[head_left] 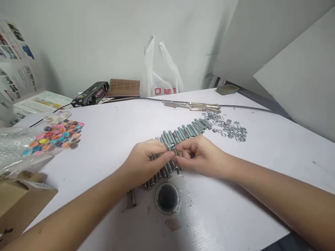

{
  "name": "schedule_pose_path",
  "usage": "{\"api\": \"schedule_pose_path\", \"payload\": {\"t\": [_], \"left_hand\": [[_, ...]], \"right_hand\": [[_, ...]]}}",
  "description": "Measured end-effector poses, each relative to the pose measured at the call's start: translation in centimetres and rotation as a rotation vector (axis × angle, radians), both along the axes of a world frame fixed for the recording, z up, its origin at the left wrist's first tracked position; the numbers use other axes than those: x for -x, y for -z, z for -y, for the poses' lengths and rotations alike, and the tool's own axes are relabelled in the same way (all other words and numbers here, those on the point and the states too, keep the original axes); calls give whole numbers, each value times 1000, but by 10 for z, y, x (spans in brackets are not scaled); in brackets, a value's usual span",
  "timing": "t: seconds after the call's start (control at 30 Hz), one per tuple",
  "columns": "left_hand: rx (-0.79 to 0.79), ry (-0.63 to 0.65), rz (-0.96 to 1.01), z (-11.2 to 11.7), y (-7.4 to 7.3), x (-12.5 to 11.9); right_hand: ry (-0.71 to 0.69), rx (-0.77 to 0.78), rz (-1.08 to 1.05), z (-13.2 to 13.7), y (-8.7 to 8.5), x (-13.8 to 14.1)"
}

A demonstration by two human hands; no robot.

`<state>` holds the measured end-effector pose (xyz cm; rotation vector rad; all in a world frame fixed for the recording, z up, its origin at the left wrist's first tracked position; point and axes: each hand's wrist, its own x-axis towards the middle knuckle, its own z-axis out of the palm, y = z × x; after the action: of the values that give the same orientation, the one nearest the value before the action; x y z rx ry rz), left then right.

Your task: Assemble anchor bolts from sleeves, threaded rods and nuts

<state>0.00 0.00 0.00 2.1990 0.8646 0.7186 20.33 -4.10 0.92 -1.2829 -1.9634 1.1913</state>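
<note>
My left hand (146,158) and my right hand (199,155) meet over the middle of a white table (125,118). Together they pinch one silver bolt (173,150) between their fingertips. Under and beyond the hands lies a long row of similar bolts (187,130), laid side by side and running toward the far right. A heap of small nuts and washers (230,129) lies at the row's far end. One loose bolt (133,197) lies near my left forearm.
A round cable hole (167,198) opens in the table near me. Coloured round caps (57,136) and a clear plastic bag (15,146) lie at left, above a cardboard box (18,202). Brass-toned anchor bolts (199,105), a white shopping bag (162,80) and a black device (91,94) sit farther back.
</note>
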Motion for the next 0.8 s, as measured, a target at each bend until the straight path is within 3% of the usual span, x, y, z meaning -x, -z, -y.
{"api": "schedule_pose_path", "payload": {"t": [0.1, 0.27, 0.37, 0.5, 0.8], "left_hand": [[-12, -47, 38, 1, 2, 1], [-79, -70, 24, 2, 6, 0], [-104, -32, 15, 4, 7, -1], [-135, -17, 3, 4, 6, -1], [-162, 17, -49, 3, 6, -2]], "right_hand": [[-29, -74, 4, -3, -5, -8], [80, -313, -192, -6, -12, -12], [36, -289, -262, -5, -10, -6], [-21, -286, -192, -1, -9, 2], [1, -396, -86, 1, -9, 2]]}}
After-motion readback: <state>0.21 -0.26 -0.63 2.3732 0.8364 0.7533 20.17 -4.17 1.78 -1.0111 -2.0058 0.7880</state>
